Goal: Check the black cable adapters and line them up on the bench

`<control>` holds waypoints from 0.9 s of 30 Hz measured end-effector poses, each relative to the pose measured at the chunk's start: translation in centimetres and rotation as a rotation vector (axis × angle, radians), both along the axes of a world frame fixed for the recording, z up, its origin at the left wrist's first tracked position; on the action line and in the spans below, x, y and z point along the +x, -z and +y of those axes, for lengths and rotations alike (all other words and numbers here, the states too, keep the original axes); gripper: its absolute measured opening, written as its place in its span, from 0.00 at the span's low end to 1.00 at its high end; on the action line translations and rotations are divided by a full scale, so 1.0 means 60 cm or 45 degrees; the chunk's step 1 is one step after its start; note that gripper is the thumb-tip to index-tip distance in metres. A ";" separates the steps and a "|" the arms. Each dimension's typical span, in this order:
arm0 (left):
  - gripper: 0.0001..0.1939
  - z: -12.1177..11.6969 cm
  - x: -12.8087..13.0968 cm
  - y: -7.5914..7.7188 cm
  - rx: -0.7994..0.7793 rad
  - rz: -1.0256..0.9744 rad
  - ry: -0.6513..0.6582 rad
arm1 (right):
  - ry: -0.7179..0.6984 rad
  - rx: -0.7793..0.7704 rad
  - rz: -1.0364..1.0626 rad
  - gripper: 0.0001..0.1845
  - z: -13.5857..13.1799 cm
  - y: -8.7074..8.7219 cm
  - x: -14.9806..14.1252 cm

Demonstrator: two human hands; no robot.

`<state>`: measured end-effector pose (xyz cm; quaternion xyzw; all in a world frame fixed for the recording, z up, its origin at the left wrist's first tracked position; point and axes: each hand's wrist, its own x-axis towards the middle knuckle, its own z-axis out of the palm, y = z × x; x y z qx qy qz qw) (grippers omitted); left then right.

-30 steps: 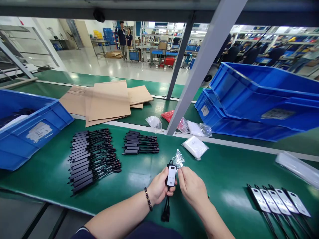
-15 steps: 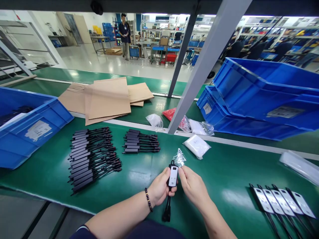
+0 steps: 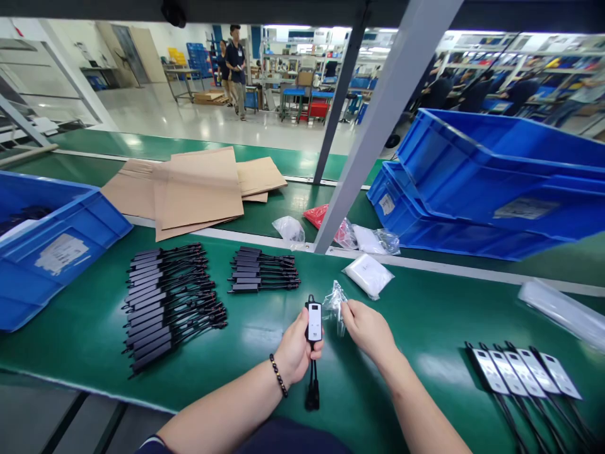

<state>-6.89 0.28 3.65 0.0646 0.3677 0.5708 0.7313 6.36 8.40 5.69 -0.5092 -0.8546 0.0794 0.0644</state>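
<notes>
Left hand (image 3: 293, 353): is gripping a white-faced black device (image 3: 314, 323) at lower centre of the frame, its cables (image 3: 312, 388) trailing below.
Right hand (image 3: 371, 329): is pinching crumpled clear film (image 3: 336, 301) just right of the device.
White-faced units (image 3: 524, 373): are lying side by side, lower right.

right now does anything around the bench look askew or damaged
The cardboard sheets lie askew, overlapping at different angles, and the white label on the left blue bin looks ragged, as if partly torn.
</notes>
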 end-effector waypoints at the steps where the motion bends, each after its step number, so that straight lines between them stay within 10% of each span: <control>1: 0.22 0.001 -0.001 0.001 -0.006 -0.005 -0.010 | 0.046 0.031 -0.091 0.19 0.014 0.009 -0.002; 9: 0.22 0.002 -0.006 -0.001 0.078 -0.074 -0.052 | 0.275 0.207 0.220 0.14 0.002 0.001 0.013; 14: 0.27 -0.002 0.000 -0.005 0.180 -0.197 -0.009 | -0.155 -0.198 0.429 0.13 -0.088 0.004 0.000; 19: 0.29 -0.010 0.008 -0.008 0.269 -0.169 0.176 | -0.110 -0.173 0.408 0.13 -0.128 0.025 0.005; 27: 0.21 -0.034 -0.017 -0.025 0.460 1.007 0.472 | 0.320 0.032 0.005 0.15 -0.127 0.010 0.199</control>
